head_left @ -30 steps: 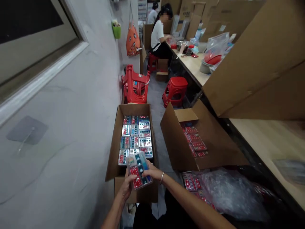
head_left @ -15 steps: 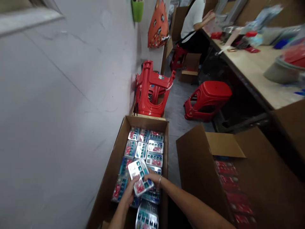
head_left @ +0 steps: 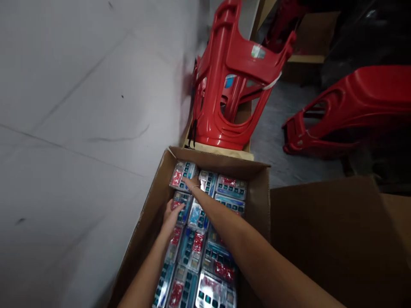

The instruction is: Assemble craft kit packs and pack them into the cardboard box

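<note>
My right hand [head_left: 192, 184] reaches to the far left corner of a cardboard box [head_left: 253, 188]. It grips a clear plastic case [head_left: 176, 179] there, thumb across the top, the other fingers largely hidden. Just nearer, my left hand [head_left: 171, 211] holds the left side of a second clear plastic case [head_left: 182, 218], with its thumb over the lid. Through the lids show red packets and rows of teal squares. Several similar cases, such as one with a light blue packet [head_left: 195, 214], lie in rows around my hands. My right forearm covers some of them.
A grey-white wall [head_left: 80, 192] runs along the box's left side. An upturned red plastic stool [head_left: 221, 111] stands just beyond the box. Another red stool [head_left: 362, 107] is on the grey floor [head_left: 269, 124] at right. A second cardboard box [head_left: 324, 218] stands to the right.
The view has dropped closer to the box. Both hands have moved from a case held above the rows to cases at the far left of the box, and the right arm now reaches farthest.
</note>
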Demonstrator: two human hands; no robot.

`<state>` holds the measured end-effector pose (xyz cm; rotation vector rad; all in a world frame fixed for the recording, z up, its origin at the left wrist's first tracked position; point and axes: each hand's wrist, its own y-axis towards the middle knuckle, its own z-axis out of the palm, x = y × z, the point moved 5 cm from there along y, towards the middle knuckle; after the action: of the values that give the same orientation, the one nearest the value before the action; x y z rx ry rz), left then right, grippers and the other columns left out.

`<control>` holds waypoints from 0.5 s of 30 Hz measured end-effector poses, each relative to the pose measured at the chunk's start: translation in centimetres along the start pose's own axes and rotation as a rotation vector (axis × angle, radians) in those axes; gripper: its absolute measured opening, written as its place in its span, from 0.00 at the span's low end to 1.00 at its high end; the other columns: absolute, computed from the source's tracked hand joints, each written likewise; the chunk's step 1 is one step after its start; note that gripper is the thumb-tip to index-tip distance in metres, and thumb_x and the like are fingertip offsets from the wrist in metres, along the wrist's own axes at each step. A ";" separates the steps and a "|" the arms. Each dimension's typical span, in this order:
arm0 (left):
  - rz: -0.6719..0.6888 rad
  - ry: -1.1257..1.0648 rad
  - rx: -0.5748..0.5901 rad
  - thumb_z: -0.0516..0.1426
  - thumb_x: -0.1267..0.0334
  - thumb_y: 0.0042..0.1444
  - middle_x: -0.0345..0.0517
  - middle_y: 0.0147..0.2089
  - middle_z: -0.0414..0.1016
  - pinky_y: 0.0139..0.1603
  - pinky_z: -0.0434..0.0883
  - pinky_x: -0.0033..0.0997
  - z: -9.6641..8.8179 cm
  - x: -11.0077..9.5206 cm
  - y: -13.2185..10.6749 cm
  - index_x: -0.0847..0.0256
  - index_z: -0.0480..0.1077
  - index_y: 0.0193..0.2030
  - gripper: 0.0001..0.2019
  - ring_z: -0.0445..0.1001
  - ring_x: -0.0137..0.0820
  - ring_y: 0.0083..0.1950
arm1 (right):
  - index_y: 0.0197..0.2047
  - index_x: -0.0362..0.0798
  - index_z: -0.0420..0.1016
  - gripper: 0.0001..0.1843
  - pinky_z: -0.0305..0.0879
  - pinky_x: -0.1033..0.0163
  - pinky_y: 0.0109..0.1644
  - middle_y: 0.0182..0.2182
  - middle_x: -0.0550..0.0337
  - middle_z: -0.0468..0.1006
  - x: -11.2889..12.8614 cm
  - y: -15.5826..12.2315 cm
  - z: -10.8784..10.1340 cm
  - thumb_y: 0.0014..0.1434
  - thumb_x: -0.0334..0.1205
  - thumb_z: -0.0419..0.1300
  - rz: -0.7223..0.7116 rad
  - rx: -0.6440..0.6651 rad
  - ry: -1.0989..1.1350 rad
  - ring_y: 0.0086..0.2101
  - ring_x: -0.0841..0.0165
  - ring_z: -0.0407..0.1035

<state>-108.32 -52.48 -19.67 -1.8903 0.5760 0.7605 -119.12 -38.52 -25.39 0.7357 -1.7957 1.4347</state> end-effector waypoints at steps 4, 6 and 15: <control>-0.023 0.114 -0.024 0.60 0.58 0.50 0.58 0.52 0.73 0.49 0.71 0.38 -0.2 1.6 2.0 0.64 0.61 0.58 0.29 0.75 0.39 0.49 | 0.52 0.42 0.62 0.35 0.54 0.43 0.56 0.55 0.37 0.60 -0.3 -0.5 -0.5 0.41 0.44 0.66 0.003 -0.160 -0.236 0.57 0.47 0.55; 0.014 0.143 -0.049 0.60 0.60 0.50 0.61 0.56 0.69 0.53 0.68 0.40 0.5 1.2 2.8 0.66 0.59 0.59 0.30 0.73 0.40 0.53 | 0.51 0.42 0.63 0.30 0.56 0.46 0.56 0.54 0.38 0.61 0.2 -0.9 -1.1 0.45 0.43 0.64 -0.087 -0.187 -0.352 0.55 0.48 0.58; 0.543 0.614 -0.078 0.47 0.60 0.60 0.59 0.64 0.61 0.66 0.55 0.45 3.8 -3.1 3.9 0.64 0.65 0.56 0.20 0.58 0.42 0.66 | 0.47 0.44 0.66 0.19 0.64 0.59 0.47 0.40 0.52 0.74 -1.7 -0.9 -3.0 0.50 0.38 0.57 -0.139 -0.153 -0.315 0.41 0.61 0.69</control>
<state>-114.02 -50.42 -21.05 -2.0589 1.5039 0.5211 -116.84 -35.76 -25.86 1.0289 -2.0191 1.1242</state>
